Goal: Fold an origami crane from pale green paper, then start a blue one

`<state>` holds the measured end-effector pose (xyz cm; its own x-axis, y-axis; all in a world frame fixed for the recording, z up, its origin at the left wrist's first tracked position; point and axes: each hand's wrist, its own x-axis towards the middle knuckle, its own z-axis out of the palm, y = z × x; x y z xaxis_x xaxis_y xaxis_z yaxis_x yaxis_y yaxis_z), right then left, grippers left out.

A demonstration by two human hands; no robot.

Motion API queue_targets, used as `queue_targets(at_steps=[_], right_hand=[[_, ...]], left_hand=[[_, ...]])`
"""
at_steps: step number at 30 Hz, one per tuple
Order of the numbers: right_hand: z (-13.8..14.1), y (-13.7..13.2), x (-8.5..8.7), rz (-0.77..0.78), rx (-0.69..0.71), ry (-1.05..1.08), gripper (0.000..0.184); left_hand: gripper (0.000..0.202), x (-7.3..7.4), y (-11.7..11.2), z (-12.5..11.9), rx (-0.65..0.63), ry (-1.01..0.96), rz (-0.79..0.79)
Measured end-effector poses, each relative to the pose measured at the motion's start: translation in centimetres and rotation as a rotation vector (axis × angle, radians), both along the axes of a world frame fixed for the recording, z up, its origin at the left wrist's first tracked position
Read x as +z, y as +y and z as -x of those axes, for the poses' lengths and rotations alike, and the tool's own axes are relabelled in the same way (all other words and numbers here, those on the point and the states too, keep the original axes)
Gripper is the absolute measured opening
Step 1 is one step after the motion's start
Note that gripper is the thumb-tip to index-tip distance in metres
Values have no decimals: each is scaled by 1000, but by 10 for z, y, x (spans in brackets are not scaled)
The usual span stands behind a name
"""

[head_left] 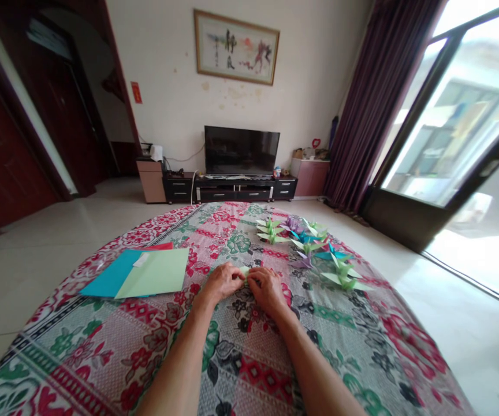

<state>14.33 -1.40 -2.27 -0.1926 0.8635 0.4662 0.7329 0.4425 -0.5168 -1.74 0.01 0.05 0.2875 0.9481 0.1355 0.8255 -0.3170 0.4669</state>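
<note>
My left hand point(223, 281) and my right hand point(267, 288) meet at the middle of a round table, fingers curled and pinched on a small piece of light green paper point(244, 270) that peeks out between them. Most of that paper is hidden by my fingers. A stack of flat paper sheets lies to the left: a light green sheet point(155, 273) on top of a blue sheet point(108, 277), with a red one point(159, 246) under them.
Several folded paper cranes point(308, 245) in green, teal and purple stand on the table's far right part. A floral tablecloth point(102, 346) covers the table. Beyond are a tiled floor, a TV point(241, 150) on a low cabinet, and a glass door at right.
</note>
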Motion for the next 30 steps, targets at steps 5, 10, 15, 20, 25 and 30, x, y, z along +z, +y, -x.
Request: queue_targets(at_steps=[5, 10, 15, 20, 25, 30], right_hand=[[0, 0, -2, -7, -19, -12, 18], [0, 2, -4, 13, -54, 27, 18], [1, 5, -7, 43, -112, 52, 16], [2, 5, -6, 63, -166, 56, 15], [4, 4, -4, 70, -183, 63, 15], [5, 8, -7, 71, -218, 58, 15]], left_hand=[[21, -2, 3, -3, -2, 52, -26], [20, 3, 1, -6, 44, 51, -6], [19, 7, 0, -8, 102, 60, 13], [21, 7, 1, -9, 131, 77, 10], [21, 8, 0, -12, 171, 72, 37], [21, 9, -1, -16, 227, 86, 44]])
